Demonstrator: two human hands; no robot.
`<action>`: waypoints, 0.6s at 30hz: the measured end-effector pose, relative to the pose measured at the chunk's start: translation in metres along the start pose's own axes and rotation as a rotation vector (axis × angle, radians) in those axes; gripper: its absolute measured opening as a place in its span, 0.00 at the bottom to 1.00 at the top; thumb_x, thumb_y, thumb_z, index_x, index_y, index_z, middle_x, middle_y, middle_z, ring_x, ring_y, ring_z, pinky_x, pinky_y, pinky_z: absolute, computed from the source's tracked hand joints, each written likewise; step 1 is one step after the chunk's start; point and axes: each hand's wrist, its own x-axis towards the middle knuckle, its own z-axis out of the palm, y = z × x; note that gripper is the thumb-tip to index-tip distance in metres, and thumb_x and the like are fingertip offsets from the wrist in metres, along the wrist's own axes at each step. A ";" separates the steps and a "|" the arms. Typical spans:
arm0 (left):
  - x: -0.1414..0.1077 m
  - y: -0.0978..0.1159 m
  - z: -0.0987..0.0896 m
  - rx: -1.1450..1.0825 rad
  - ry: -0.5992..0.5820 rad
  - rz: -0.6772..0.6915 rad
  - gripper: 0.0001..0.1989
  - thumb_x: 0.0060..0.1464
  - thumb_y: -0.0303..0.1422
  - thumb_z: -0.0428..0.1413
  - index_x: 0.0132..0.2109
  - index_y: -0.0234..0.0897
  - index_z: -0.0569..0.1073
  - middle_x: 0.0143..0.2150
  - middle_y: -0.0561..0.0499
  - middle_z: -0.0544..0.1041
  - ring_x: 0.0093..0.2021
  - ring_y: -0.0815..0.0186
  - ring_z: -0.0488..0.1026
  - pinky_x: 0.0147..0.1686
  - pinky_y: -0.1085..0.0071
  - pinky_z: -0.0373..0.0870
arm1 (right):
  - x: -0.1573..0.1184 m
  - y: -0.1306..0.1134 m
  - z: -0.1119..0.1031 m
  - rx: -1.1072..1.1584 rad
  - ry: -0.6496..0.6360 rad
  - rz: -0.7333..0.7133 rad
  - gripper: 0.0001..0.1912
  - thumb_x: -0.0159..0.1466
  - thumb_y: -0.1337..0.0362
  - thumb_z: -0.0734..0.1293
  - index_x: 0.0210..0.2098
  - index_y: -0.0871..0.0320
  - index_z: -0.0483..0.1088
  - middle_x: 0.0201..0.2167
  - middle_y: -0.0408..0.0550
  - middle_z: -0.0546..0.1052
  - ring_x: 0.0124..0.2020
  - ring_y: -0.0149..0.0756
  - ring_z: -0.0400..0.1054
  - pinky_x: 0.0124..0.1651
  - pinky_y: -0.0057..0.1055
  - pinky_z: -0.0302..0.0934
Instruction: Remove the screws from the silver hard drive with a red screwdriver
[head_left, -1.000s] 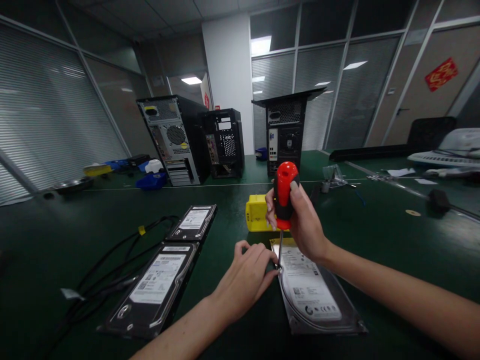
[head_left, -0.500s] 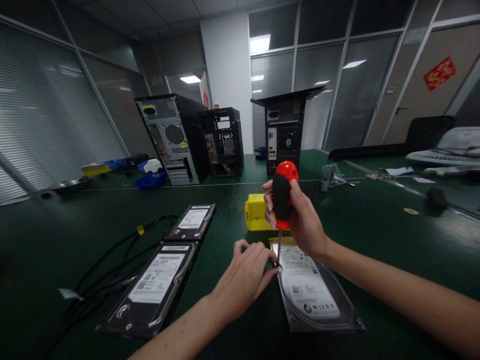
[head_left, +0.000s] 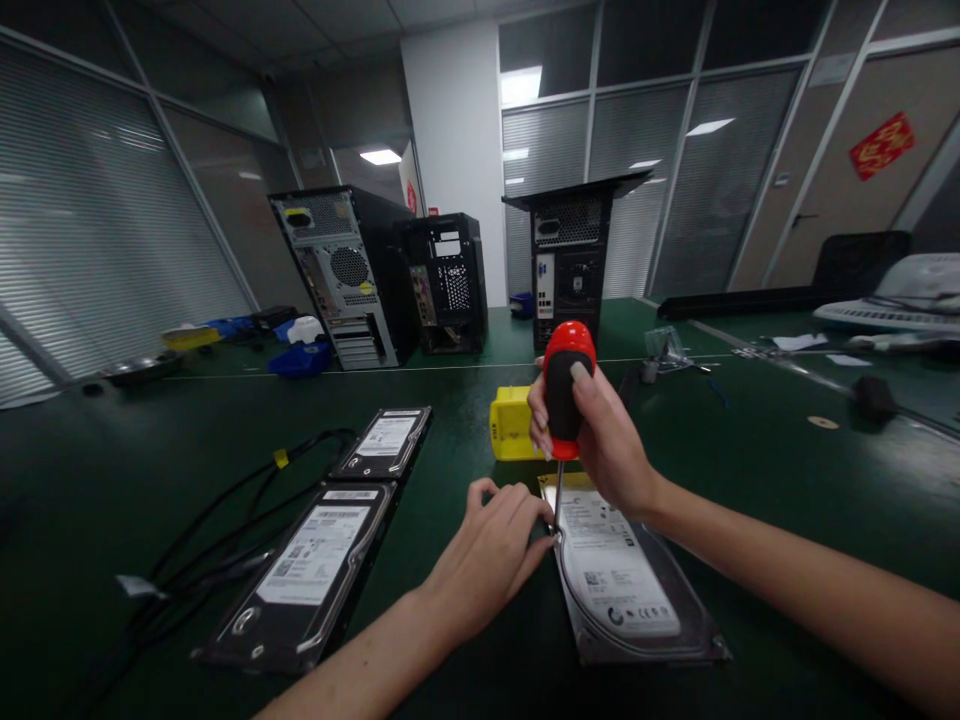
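My right hand (head_left: 607,430) is wrapped round the red and black handle of a screwdriver (head_left: 568,395), held upright. Its shaft runs down to the left edge of a hard drive (head_left: 619,570) lying label up on the green table. My left hand (head_left: 499,540) is beside that edge, thumb and index finger pinched close around the screwdriver's tip; whatever they hold there is too small to make out. Just behind the drive stands a yellow bin (head_left: 514,425), partly covered by my right hand.
Two more hard drives (head_left: 319,560) (head_left: 386,440) lie at the left, beside black cables (head_left: 240,510). Computer cases (head_left: 375,270) (head_left: 446,285) (head_left: 570,260) stand at the back, near a blue bin (head_left: 300,360). A plastic bag (head_left: 666,348) lies at the right.
The screwdriver's handle has turned within my right hand, and my right thumb now lies across its black part. My left hand and the hard drive have stayed in place.
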 end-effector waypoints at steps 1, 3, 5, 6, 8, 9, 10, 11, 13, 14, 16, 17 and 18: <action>0.000 0.000 0.000 -0.003 0.001 0.001 0.06 0.59 0.29 0.51 0.44 0.37 0.64 0.42 0.51 0.72 0.41 0.62 0.67 0.47 0.60 0.54 | 0.000 -0.001 0.000 0.007 -0.016 0.015 0.14 0.64 0.51 0.58 0.40 0.55 0.58 0.26 0.39 0.65 0.21 0.25 0.60 0.25 0.26 0.57; 0.000 0.000 0.000 -0.009 0.002 0.002 0.06 0.59 0.29 0.52 0.44 0.37 0.64 0.42 0.51 0.72 0.41 0.62 0.67 0.47 0.60 0.54 | -0.001 -0.002 0.000 0.032 -0.063 0.047 0.17 0.64 0.49 0.57 0.41 0.56 0.60 0.28 0.41 0.65 0.22 0.26 0.61 0.26 0.27 0.59; 0.000 0.000 -0.001 -0.008 -0.001 -0.001 0.06 0.59 0.29 0.51 0.44 0.37 0.64 0.42 0.51 0.72 0.41 0.62 0.67 0.47 0.60 0.54 | -0.001 -0.002 0.001 0.055 -0.095 0.057 0.16 0.64 0.49 0.56 0.42 0.55 0.59 0.28 0.40 0.65 0.21 0.26 0.61 0.25 0.27 0.59; 0.000 0.000 -0.001 -0.006 -0.003 -0.002 0.06 0.59 0.29 0.51 0.44 0.37 0.64 0.42 0.51 0.72 0.41 0.62 0.67 0.47 0.60 0.54 | -0.001 -0.002 0.001 0.058 -0.096 0.049 0.15 0.64 0.50 0.57 0.42 0.54 0.58 0.27 0.39 0.65 0.20 0.25 0.60 0.24 0.26 0.58; 0.001 0.000 -0.001 -0.003 -0.005 -0.003 0.06 0.59 0.29 0.51 0.44 0.37 0.64 0.42 0.51 0.72 0.41 0.62 0.67 0.47 0.60 0.54 | 0.000 -0.001 0.002 0.042 -0.073 0.027 0.13 0.64 0.52 0.59 0.41 0.52 0.55 0.25 0.36 0.64 0.16 0.23 0.58 0.21 0.25 0.56; 0.001 0.000 -0.001 -0.003 -0.005 -0.002 0.06 0.59 0.28 0.51 0.44 0.37 0.64 0.42 0.51 0.72 0.41 0.62 0.67 0.48 0.59 0.54 | 0.000 0.000 0.002 0.026 -0.059 0.019 0.13 0.64 0.54 0.61 0.41 0.52 0.53 0.24 0.34 0.64 0.15 0.22 0.57 0.20 0.24 0.55; 0.001 -0.001 -0.001 -0.003 -0.003 -0.002 0.06 0.59 0.28 0.51 0.44 0.37 0.64 0.42 0.51 0.72 0.41 0.62 0.67 0.48 0.59 0.54 | 0.000 0.000 0.002 0.010 -0.047 0.014 0.12 0.63 0.55 0.61 0.40 0.51 0.52 0.24 0.33 0.64 0.14 0.21 0.56 0.19 0.23 0.55; 0.000 -0.001 -0.001 -0.003 -0.001 -0.002 0.06 0.59 0.28 0.51 0.44 0.37 0.64 0.41 0.51 0.72 0.41 0.62 0.67 0.48 0.60 0.53 | 0.001 0.000 0.002 -0.004 -0.040 0.015 0.12 0.64 0.56 0.62 0.39 0.52 0.52 0.24 0.33 0.64 0.14 0.21 0.56 0.19 0.23 0.55; 0.000 -0.001 0.000 -0.002 -0.001 0.000 0.06 0.60 0.29 0.51 0.44 0.37 0.64 0.41 0.51 0.72 0.41 0.62 0.66 0.48 0.60 0.53 | 0.001 0.001 0.002 -0.020 -0.034 0.014 0.11 0.64 0.57 0.61 0.37 0.52 0.52 0.25 0.34 0.65 0.14 0.20 0.58 0.20 0.23 0.57; -0.001 -0.001 0.000 -0.002 0.001 0.001 0.06 0.60 0.29 0.51 0.44 0.37 0.64 0.41 0.51 0.72 0.41 0.62 0.66 0.47 0.60 0.54 | 0.001 0.001 0.001 -0.019 -0.034 0.008 0.11 0.64 0.57 0.61 0.37 0.52 0.52 0.26 0.34 0.65 0.15 0.21 0.59 0.20 0.23 0.58; -0.001 0.000 0.000 -0.002 0.006 0.002 0.06 0.60 0.29 0.51 0.44 0.37 0.64 0.42 0.51 0.72 0.41 0.62 0.66 0.47 0.60 0.54 | 0.001 0.000 0.001 0.000 -0.035 0.001 0.10 0.65 0.57 0.60 0.37 0.53 0.54 0.27 0.36 0.66 0.18 0.21 0.61 0.22 0.24 0.59; -0.001 0.000 0.000 -0.002 0.008 0.002 0.06 0.59 0.29 0.51 0.44 0.37 0.64 0.42 0.51 0.72 0.41 0.62 0.66 0.47 0.60 0.54 | 0.000 0.000 0.001 0.015 -0.034 0.004 0.09 0.65 0.56 0.60 0.37 0.54 0.55 0.28 0.37 0.66 0.19 0.22 0.61 0.23 0.24 0.60; -0.001 0.001 0.000 -0.004 0.009 0.002 0.06 0.59 0.29 0.51 0.44 0.37 0.64 0.42 0.51 0.72 0.41 0.62 0.66 0.47 0.60 0.54 | 0.000 0.000 0.001 0.031 -0.036 0.010 0.10 0.65 0.55 0.60 0.38 0.54 0.57 0.28 0.38 0.65 0.20 0.22 0.62 0.24 0.24 0.60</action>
